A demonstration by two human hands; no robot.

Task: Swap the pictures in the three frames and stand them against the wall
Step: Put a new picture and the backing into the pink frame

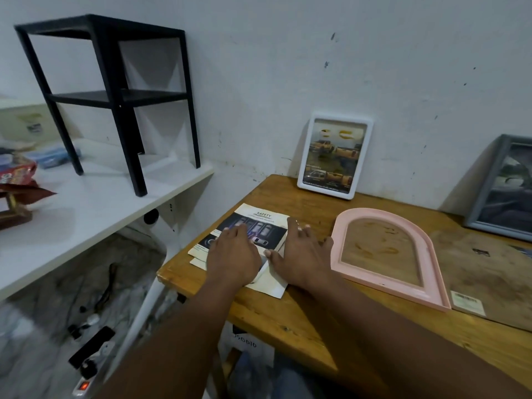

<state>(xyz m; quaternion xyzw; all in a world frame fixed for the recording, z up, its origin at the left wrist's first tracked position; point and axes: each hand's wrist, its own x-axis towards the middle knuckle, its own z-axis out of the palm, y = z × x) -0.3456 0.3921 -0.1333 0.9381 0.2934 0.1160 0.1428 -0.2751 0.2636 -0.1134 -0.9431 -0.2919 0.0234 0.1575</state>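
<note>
Two hands lie flat, fingers spread and gripping nothing: the left hand [231, 256] on the loose pictures [253, 226] at centre frame, the right hand [299, 254] at their right edge. The empty pink arched frame [431, 272] lies flat on the bench [302, 318] just right. The white frame [334, 155] and the grey frame [489, 185] lean against the wall.

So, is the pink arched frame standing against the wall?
No, the pink arched frame lies flat on the wooden table, empty.
</note>
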